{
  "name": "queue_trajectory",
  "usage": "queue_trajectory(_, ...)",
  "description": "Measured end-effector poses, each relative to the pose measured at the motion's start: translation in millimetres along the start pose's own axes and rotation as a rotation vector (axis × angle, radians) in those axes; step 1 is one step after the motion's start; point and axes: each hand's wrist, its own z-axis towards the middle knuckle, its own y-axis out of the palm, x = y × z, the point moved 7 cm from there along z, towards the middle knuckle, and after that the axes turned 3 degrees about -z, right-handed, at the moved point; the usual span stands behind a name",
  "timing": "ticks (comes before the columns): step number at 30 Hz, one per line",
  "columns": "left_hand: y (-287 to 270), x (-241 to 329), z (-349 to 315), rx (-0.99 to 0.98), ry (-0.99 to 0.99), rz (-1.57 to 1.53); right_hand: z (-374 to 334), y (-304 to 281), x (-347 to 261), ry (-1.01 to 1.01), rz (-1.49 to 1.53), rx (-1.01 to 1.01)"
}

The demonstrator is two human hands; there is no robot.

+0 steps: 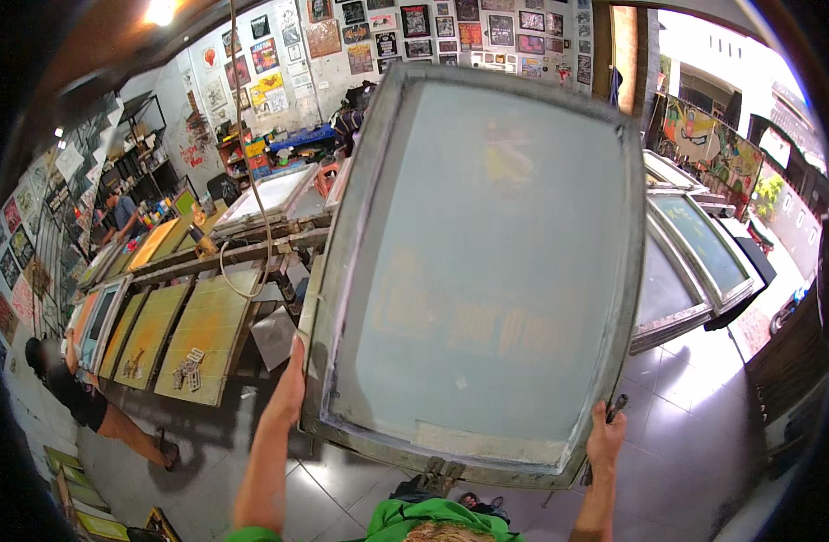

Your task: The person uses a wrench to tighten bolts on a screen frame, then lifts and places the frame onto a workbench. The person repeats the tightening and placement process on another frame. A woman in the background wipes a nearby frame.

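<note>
A large silk-screen frame [505,244] is tilted up before me, filling the middle of the view. Its rim is worn grey, and its pale grey-blue mesh shows faint orange and yellow marks. My left hand [290,388] is closed on the lower left side of the rim, its fingers partly hidden behind it. At the lower right corner, my right hand [606,434] is closed around the rim. A short dark knob or handle [618,408] sticks out by its fingertips; I cannot tell what it belongs to. A dark metal clamp [443,471] sits at the frame's bottom edge.
Yellowish printing boards [206,334] line a long rack on the left, one bearing small metal pieces. A person in dark clothes [80,388] stands there. More screen frames [694,244] lie at right. A cable [252,181] hangs down left of my frame.
</note>
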Motion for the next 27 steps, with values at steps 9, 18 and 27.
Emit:
queue_trajectory(9,-61,-135,47,0.334,0.118,0.488,42,123,-1,-0.153,-0.537,-0.246)
queue_trajectory(18,-86,-166,143,0.477,0.046,0.517,115,281,-67,-0.303,-0.732,-0.370)
queue_trajectory(27,-74,-182,207,0.467,-0.009,0.565,157,348,-51,-0.283,-0.876,-0.363)
